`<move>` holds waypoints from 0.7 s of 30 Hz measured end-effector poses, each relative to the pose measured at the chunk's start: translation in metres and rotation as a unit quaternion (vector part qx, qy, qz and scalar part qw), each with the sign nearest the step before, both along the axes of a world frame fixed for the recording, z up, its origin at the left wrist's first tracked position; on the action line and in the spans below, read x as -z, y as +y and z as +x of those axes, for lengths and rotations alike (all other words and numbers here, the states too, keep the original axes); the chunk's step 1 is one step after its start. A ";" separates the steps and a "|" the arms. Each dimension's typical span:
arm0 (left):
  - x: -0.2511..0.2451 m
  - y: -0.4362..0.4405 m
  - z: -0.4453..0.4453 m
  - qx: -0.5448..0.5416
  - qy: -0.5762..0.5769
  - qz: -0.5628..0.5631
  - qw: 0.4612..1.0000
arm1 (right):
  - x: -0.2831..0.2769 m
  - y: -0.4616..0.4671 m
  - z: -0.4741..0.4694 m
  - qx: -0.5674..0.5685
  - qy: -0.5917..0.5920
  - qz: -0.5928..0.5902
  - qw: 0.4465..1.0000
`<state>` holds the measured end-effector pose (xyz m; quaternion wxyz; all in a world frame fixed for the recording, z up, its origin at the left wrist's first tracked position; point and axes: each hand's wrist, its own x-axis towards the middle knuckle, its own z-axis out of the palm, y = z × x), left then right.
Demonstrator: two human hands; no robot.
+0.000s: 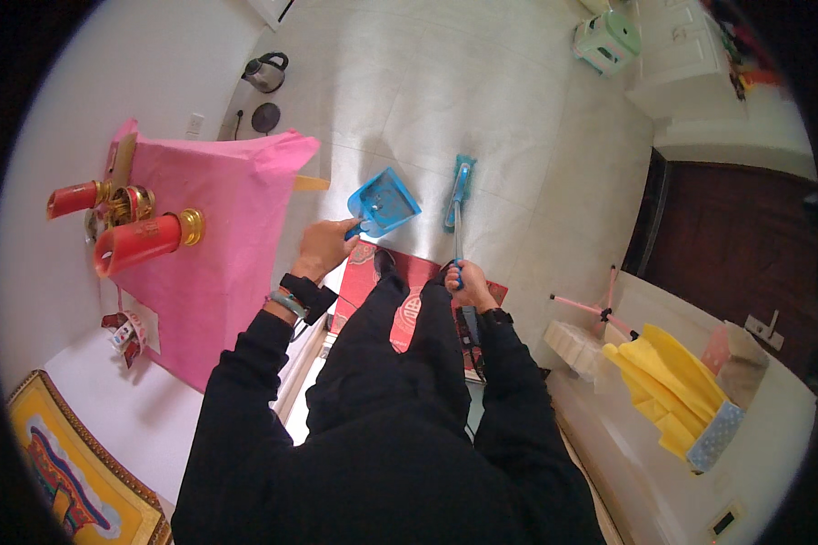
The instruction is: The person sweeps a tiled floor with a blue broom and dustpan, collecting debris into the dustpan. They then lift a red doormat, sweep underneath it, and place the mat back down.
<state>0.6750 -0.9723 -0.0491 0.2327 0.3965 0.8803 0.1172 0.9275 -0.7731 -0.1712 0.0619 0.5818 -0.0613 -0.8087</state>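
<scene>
My left hand [325,247] grips the short handle of a blue plastic dustpan [390,203], which has some dark debris and small light bits in its pan. In my right hand [470,284] is a broom [459,187] with a thin metal-like shaft, a blue head and teal bristles. The broom head lies to the right of the dustpan, apart from it, over the pale tiled floor [497,102]. Beneath my feet is a red patterned mat [363,269].
At the left stands a table with a pink cloth [225,184], bearing red candles [140,244] in gold holders. A kettle [266,73] and its round base [266,118] sit by the wall. Right are a green stool [608,42], a pink-legged stand [603,313] and a dark door [722,245].
</scene>
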 end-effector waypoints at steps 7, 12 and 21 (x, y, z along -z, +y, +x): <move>0.007 0.005 -0.002 0.023 -0.029 -0.017 0.999 | -0.053 0.017 0.035 -0.096 -0.019 0.048 0.994; 0.006 0.009 -0.004 0.054 -0.012 -0.024 0.998 | -0.071 0.017 0.046 -0.194 -0.072 0.141 0.968; 0.009 0.027 -0.012 0.062 -0.023 -0.012 0.998 | -0.028 0.048 0.047 -0.323 -0.050 0.319 0.890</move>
